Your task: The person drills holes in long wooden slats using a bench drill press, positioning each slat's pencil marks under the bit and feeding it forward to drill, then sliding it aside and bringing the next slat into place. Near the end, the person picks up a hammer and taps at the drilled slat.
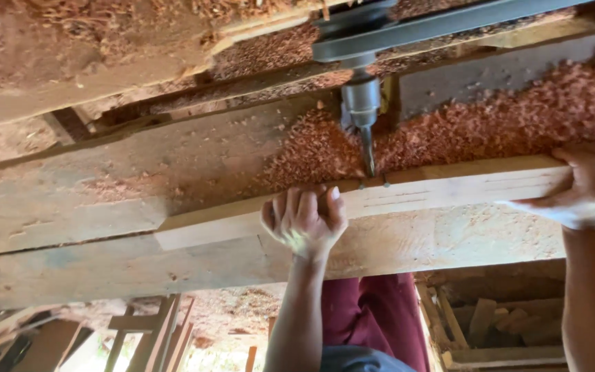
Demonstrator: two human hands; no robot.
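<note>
Up close, a pale wooden plank (pixel 408 196) lies lengthwise across a rough timber desk (pixel 105 186), running from the lower left toward the right edge of the view. Thin pencil lines mark its top face near the middle. The left hand (pixel 304 220) grips the near edge of the plank just left of its middle, fingers curled over the top, so this hand is closed around the wood. The right hand (pixel 590 186) holds the same plank at its far right end, fingers wrapped over the top edge and thumb along the near side, also clamped on the wood.

Directly above the plank, just right of the left hand, a metal drill bit (pixel 368 155) points down from a grey chuck (pixel 361 100). Its tip sits at the far edge of the plank; whether it touches the wood cannot be told. Above the chuck, a dark belt (pixel 442 24) runs off to the right around a pulley.

Reddish wood shavings (pixel 518 110) are heaped thickly behind the plank on both sides of the drill bit, and more cover the boards farther back. Below the plank, between the two forearms, dark red cloth (pixel 373 313) of the person's clothing shows. Right of that, an open wooden box (pixel 497 327) holds short offcuts of wood.
</note>
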